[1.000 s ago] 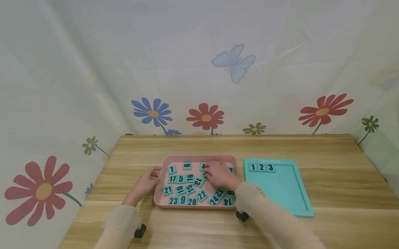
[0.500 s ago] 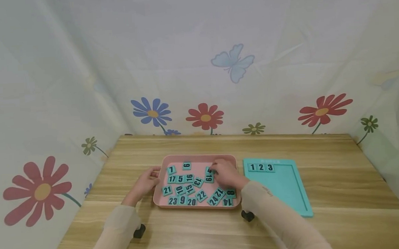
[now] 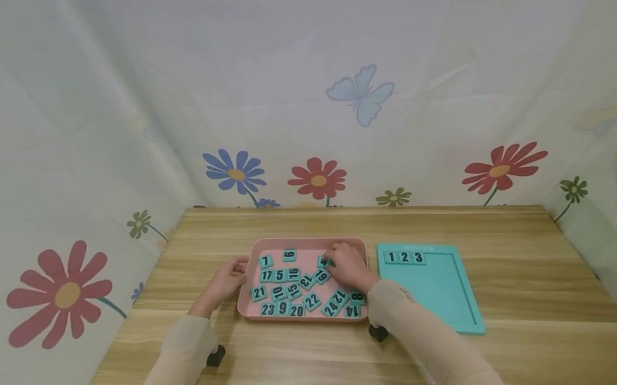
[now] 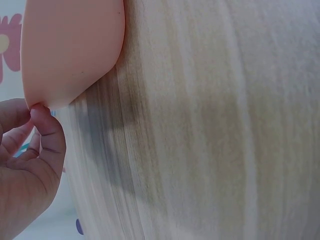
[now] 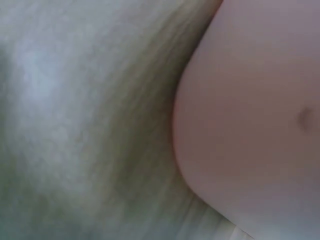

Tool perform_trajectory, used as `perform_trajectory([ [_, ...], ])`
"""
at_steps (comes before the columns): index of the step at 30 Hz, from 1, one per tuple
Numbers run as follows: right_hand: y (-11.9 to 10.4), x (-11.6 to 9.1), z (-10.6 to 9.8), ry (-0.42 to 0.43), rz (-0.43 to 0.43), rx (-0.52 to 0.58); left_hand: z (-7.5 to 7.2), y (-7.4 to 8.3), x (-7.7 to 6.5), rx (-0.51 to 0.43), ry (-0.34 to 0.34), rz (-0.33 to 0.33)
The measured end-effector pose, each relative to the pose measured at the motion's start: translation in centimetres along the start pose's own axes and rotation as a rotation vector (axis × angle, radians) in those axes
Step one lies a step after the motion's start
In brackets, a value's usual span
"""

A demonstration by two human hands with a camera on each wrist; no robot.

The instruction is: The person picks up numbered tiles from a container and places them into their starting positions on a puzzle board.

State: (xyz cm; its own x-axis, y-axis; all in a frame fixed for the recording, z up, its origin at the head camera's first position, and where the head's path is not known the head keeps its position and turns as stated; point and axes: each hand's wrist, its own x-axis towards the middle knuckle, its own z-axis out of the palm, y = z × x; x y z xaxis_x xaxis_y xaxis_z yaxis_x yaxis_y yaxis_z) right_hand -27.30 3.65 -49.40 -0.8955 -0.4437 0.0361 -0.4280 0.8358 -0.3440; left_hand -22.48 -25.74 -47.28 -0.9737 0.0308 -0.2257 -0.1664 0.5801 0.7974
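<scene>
— Tile 4 (image 3: 323,261)?
— In the pink tray (image 3: 306,243), at the right hand's (image 3: 348,266) bent fingertips (image 3: 331,254); can't tell whether they pinch it.
— Left hand (image 3: 225,286)?
— Thumb and finger pinch the tray's left rim.
— Counts?
— One tray, nineteen tiles (image 3: 279,275) legible; one turquoise board (image 3: 439,284), three tiles (image 3: 405,258).

Clothing: two long, cream sleeves. Left sleeve (image 3: 178,350), front-left of the pink tray (image 3: 294,319): black wrist block (image 3: 216,356) at the cuff. Right sleeve (image 3: 436,331), front-right of the tray: matching block (image 3: 378,332); small brownish marking (image 3: 406,295).
</scene>
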Motion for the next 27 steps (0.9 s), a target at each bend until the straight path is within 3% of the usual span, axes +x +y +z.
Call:
perform_trajectory([
  [10, -0.2, -0.5, -0.5, 0.035, -0.028, 0.013, 0.0, 0.0, 0.0, -0.005, -0.006, 0.004],
  [16, -0.3, -1.0, -1.9, 0.066, -0.073, 0.084, 0.0, -0.1, 0.1, 0.005, -0.003, 0.001],
  [22, 0.3, -2.2, -3.6, 0.062, -0.061, 0.170, 0.1, 0.0, 0.1, 0.003, -0.006, 0.004],
  [27, 1.5, -3.0, -5.1, 0.066, -0.074, 0.144, 0.0, 0.1, 0.0, -0.005, -0.008, 0.001],
])
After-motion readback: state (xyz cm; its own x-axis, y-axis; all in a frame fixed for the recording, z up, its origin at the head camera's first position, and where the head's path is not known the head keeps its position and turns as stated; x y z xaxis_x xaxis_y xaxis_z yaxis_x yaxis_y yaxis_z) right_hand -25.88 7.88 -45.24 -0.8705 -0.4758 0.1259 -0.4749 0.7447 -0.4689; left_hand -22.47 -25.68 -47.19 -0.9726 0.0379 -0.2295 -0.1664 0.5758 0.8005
